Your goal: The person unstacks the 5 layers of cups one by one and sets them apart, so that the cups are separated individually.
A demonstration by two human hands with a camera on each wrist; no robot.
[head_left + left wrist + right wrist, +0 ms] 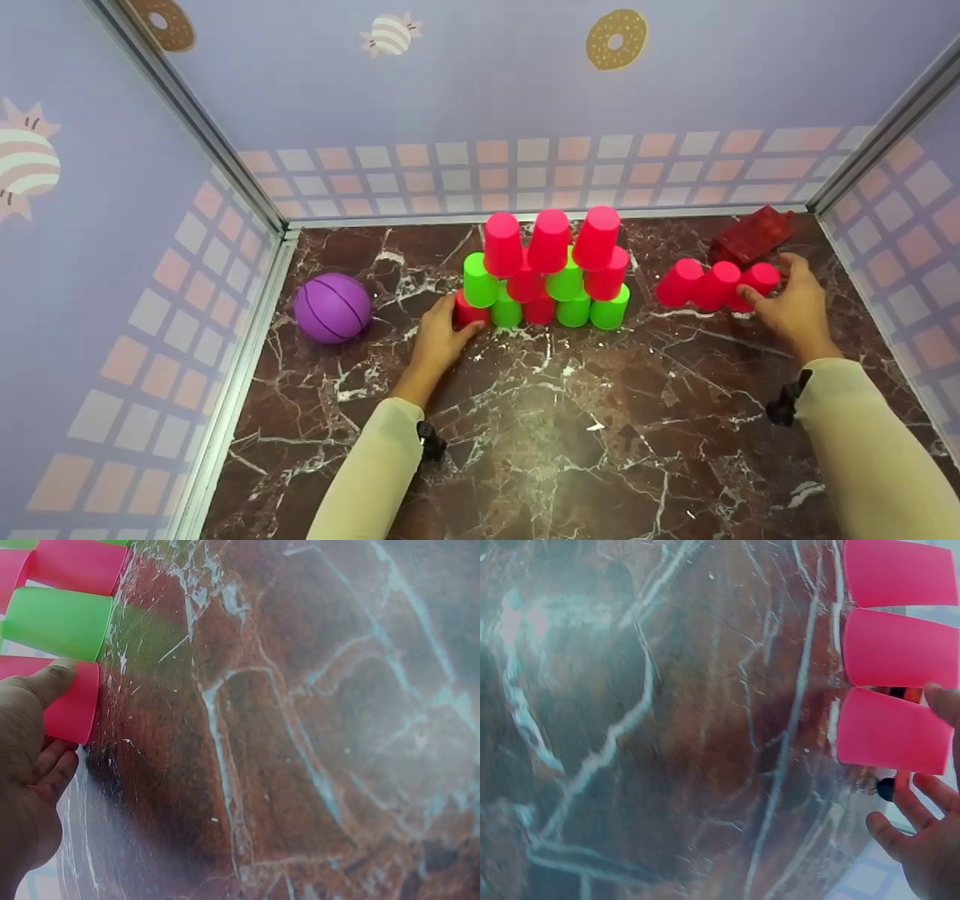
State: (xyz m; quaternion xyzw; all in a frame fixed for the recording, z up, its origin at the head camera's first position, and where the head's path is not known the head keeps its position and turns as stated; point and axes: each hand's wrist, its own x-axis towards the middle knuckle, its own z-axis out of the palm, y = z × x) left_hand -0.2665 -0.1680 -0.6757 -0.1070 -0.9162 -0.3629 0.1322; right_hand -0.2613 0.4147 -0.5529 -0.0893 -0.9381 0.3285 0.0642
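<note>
Upside-down pink and green cups stand stacked in three tiers, with three pink cups [551,240] on top. My left hand [439,337] holds the bottom row's leftmost pink cup [75,701], thumb on its front and fingers round its outer side. To the right, three more upside-down pink cups stand in a row on the table. My right hand [795,311] is around the end one, the rightmost pink cup [896,731], fingers spread. In the right wrist view the thumb overlaps the cup's upper part, and the fingertips [926,784] are just off its outer side.
A purple ball [332,308] lies on the dark marbled table [540,420], left of the stack. Behind the three-cup row sits a red see-through object [754,234]. Patterned panels [480,90] enclose the table at the back and both sides.
</note>
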